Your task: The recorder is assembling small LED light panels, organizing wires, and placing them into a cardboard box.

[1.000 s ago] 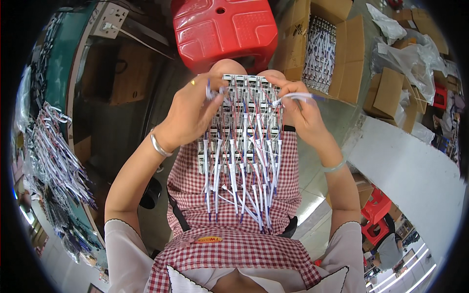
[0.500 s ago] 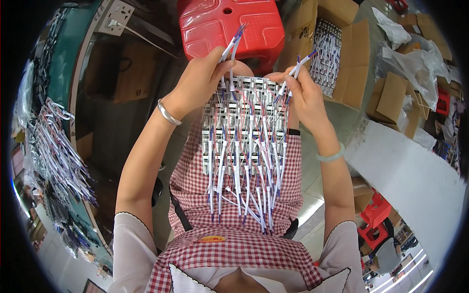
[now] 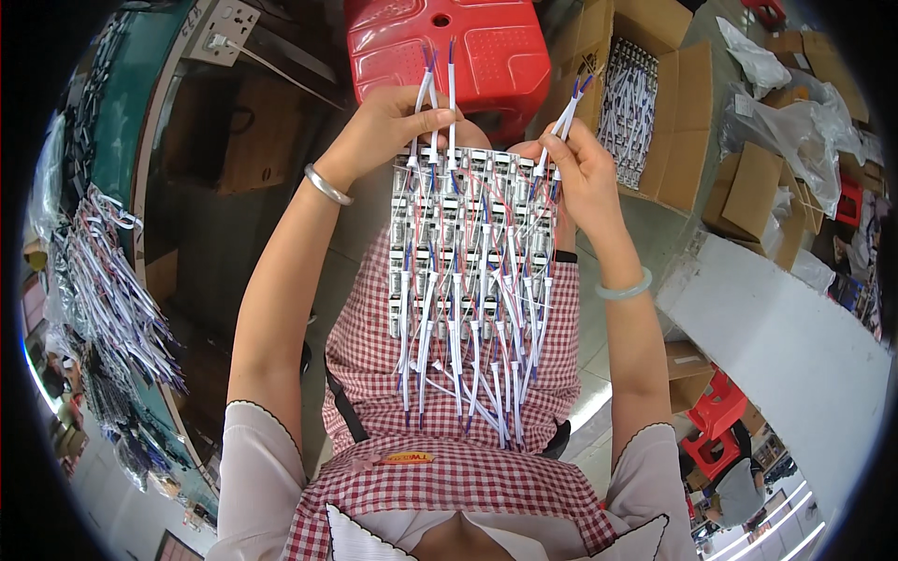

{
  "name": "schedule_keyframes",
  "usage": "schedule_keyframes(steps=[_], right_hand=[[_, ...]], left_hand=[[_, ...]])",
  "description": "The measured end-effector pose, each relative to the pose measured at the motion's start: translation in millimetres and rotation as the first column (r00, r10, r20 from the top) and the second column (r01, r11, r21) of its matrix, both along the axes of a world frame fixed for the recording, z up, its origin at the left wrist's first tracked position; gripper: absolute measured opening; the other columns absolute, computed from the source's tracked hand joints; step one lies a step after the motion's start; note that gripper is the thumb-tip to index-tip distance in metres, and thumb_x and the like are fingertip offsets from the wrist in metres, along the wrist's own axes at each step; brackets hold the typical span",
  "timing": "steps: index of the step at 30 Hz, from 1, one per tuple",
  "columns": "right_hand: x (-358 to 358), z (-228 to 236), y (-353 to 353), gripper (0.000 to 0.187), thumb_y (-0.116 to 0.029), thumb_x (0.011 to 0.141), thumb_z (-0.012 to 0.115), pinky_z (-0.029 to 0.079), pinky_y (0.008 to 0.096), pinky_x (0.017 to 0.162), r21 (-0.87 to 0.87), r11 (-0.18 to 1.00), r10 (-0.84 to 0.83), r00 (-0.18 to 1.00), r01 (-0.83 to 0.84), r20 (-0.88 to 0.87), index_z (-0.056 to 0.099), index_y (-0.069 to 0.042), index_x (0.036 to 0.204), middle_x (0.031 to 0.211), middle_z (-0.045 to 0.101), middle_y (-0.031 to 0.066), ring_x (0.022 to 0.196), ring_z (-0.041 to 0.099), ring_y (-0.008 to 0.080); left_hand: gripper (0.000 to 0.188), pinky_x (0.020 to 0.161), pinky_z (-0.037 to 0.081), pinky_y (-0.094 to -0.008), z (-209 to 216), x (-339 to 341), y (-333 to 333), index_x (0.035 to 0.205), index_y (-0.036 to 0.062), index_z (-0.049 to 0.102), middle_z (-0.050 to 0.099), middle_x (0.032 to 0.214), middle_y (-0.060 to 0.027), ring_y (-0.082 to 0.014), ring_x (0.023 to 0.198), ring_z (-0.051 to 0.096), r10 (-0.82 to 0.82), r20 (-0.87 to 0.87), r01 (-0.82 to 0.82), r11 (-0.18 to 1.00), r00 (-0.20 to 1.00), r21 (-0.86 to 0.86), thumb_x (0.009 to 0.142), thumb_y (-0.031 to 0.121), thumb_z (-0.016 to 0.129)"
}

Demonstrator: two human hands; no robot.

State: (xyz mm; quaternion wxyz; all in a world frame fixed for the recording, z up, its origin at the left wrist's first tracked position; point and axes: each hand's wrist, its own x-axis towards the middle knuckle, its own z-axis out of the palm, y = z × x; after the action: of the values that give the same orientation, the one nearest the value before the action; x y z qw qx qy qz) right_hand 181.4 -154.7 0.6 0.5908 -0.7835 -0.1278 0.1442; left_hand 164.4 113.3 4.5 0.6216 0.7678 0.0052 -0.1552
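A panel of small circuit boards [image 3: 400, 234] lies on my lap, packed with components and thin red, blue and white wires. Many white cables [image 3: 456, 341] with blue ends hang down over its near half. At the far left edge, my left hand [image 3: 388, 131] is closed around a few upright white cables [image 3: 418, 117]; another cable [image 3: 453, 93] stands at its thumb tip, and I cannot tell whether it is gripped. By the far right corner, my right hand [image 3: 586, 168] pinches white cables [image 3: 565, 122] with blue tips between thumb and fingers.
Ahead stands a red plastic stool [image 3: 496, 56]. A cardboard box [image 3: 683, 122] at the far right holds similar wired boards [image 3: 627, 122]. On the left, a green-topped bench [image 3: 126, 112] carries a bundle of white cables [image 3: 117, 290]. A pale surface [image 3: 776, 318] spans the right.
My left hand has shifted slightly left, and the cables by it are now spread apart, with one more standing upright. My right hand has moved slightly nearer, still holding its cables.
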Motion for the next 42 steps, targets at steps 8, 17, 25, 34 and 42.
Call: schedule_keyframes(steps=[8, 17, 25, 34, 42], right_hand=[[6, -5, 0, 0.016, -0.015, 0.101, 0.053, 0.050, 0.0259, 0.071, 0.137, 0.990, 0.037, 0.991, -0.020, -0.126, 0.058, -0.001, 0.095, 0.082, 0.070, 0.0074, 0.075, 0.062, 0.0097], [9, -8, 1, 0.016, -0.016, 0.100, 0.055, 0.050, 0.0243, 0.071, 0.168, 0.985, 0.064, 0.985, -0.037, -0.160, 0.059, 0.000, 0.096, 0.081, 0.070, 0.0079, 0.074, 0.062, 0.0096], [-15, -6, -28, 0.021, 0.001, 0.087, 0.069, 0.051, 0.0262, 0.081, 0.319, 0.937, -0.096, 0.983, 0.142, -0.156, 0.060, 0.002, 0.106, 0.102, 0.064, 0.0070, 0.093, 0.061, 0.0121], [-79, 6, -74, 0.017, 0.007, 0.079, 0.072, 0.051, 0.0281, 0.079, 0.083, 0.976, -0.210, 0.968, 0.200, 0.136, 0.065, 0.001, 0.093, 0.104, 0.065, 0.0103, 0.092, 0.062, 0.0170], [-88, 34, -41, 0.022, 0.003, 0.072, 0.070, 0.052, 0.0367, 0.074, -0.202, 0.957, 0.282, 0.820, -0.206, 0.499, 0.067, -0.006, 0.092, 0.100, 0.065, 0.0067, 0.087, 0.063, 0.0267]], left_hand=[[0.028, 0.067, 0.051, -0.0207, -17, 1, 3, 0.106, -0.0004, 0.073, 0.069, 0.079, -0.0020, -0.0072, 0.071, 0.064, 0.081, -0.050, -0.088, 0.983, 0.996, -0.163, 0.093, 0.024, 0.068], [0.038, 0.063, 0.049, -0.0240, -23, 0, 2, 0.105, 0.0001, 0.073, 0.066, 0.075, -0.0013, -0.0078, 0.068, 0.059, 0.195, -0.114, -0.211, 0.967, 0.974, -0.145, 0.096, 0.035, 0.063], [0.037, 0.073, 0.050, -0.0226, -12, -22, 18, 0.111, -0.0029, 0.070, 0.068, 0.089, -0.0044, -0.0079, 0.077, 0.060, 0.355, -0.154, -0.380, 0.906, 0.922, -0.185, 0.097, 0.030, 0.061], [0.005, 0.065, 0.048, -0.0222, 35, -90, 14, 0.088, -0.0014, 0.067, 0.065, 0.079, 0.0007, -0.0058, 0.070, 0.058, 0.360, 0.078, -0.367, 0.924, 0.930, 0.103, 0.085, 0.001, 0.070], [0.023, 0.062, 0.051, -0.0318, 63, -109, -45, 0.095, 0.0048, 0.067, 0.061, 0.080, -0.0055, -0.0203, 0.072, 0.063, -0.517, 0.439, 0.182, 0.774, 0.735, 0.606, 0.072, 0.002, 0.065]])
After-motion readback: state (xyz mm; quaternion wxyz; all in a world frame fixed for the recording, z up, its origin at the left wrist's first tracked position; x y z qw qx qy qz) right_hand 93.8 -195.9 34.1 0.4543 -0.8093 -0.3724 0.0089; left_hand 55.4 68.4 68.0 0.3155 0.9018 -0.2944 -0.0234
